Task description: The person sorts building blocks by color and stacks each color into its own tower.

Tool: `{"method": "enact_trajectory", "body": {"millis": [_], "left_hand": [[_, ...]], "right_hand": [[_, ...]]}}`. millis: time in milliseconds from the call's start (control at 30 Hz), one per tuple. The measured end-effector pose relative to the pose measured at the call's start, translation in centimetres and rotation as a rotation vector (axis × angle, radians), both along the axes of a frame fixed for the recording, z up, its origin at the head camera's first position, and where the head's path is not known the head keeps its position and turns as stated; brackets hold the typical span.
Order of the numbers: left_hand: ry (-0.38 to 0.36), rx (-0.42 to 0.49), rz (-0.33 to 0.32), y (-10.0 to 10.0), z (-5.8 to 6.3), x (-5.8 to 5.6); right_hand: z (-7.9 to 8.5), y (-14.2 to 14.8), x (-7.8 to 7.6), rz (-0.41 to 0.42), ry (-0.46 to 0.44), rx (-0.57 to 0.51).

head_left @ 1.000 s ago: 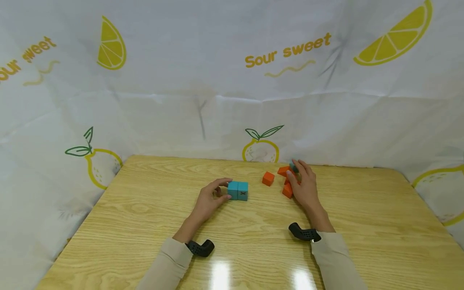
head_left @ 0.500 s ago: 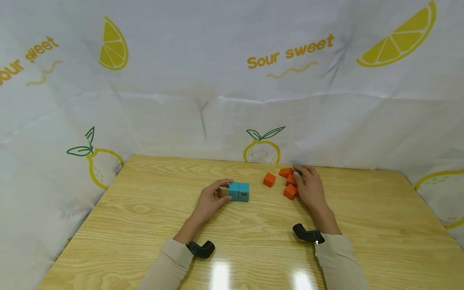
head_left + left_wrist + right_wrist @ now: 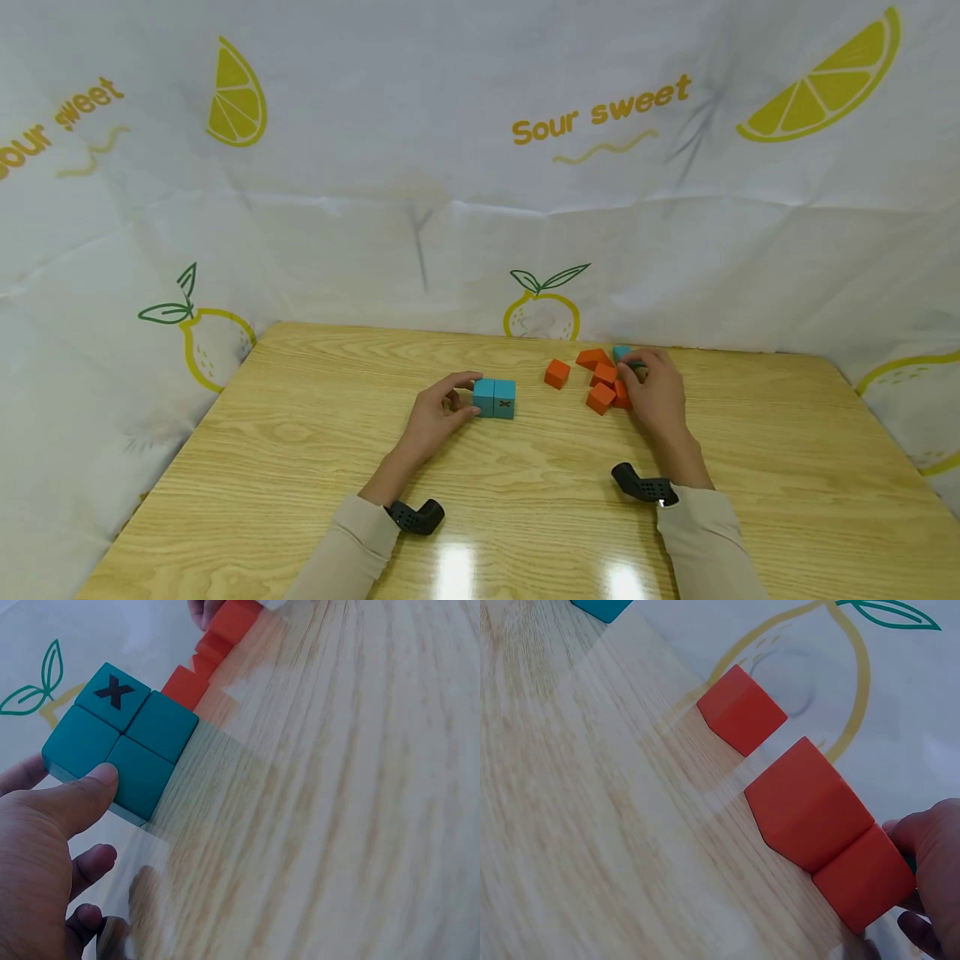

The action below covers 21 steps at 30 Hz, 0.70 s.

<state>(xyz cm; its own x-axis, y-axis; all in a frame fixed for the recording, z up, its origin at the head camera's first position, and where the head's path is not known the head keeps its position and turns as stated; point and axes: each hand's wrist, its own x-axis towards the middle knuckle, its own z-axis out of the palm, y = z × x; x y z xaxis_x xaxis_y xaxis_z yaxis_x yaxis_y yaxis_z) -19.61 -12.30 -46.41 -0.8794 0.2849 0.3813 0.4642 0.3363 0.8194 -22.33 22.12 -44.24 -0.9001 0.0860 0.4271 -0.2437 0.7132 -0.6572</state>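
In the head view my left hand (image 3: 433, 417) grips the left side of teal cubes (image 3: 493, 398) standing together on the table. The left wrist view shows their faces in a square of two rows, one face marked with a black X (image 3: 115, 691); my thumb lies on the lower one. At the back right, my right hand (image 3: 660, 393) pinches a teal block (image 3: 622, 353), partly hidden by the fingers. Just left of that hand sits a cluster of orange blocks (image 3: 601, 398). In the right wrist view orange blocks (image 3: 810, 806) hide most of the fingertips.
A lone orange cube (image 3: 557, 373) lies between the teal cubes and the orange cluster. The wood-grain table (image 3: 480, 492) ends at a white lemon-print cloth (image 3: 375, 267) behind. Each wrist wears a black device, the right one (image 3: 643, 485) near the sleeve.
My right hand has shifted right, away from the orange blocks, and the teal block has moved slightly right with it. More of the orange cluster shows. My left hand keeps its grip.
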Motion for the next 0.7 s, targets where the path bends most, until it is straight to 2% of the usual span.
{"method": "enact_trajectory", "body": {"millis": [367, 567, 700], "left_hand": [[0.008, -0.004, -0.001, 0.0, 0.1, 0.0], [0.006, -0.006, 0.004, 0.0, 0.1, 0.0], [0.014, -0.003, -0.002, 0.0, 0.0, 0.0]], "right_hand": [[0.3, 0.1, 0.1, -0.079, -0.047, -0.045], [0.2, 0.7, 0.0, -0.045, -0.061, -0.077], [0.0, 1.2, 0.1, -0.040, -0.108, -0.142]]}}
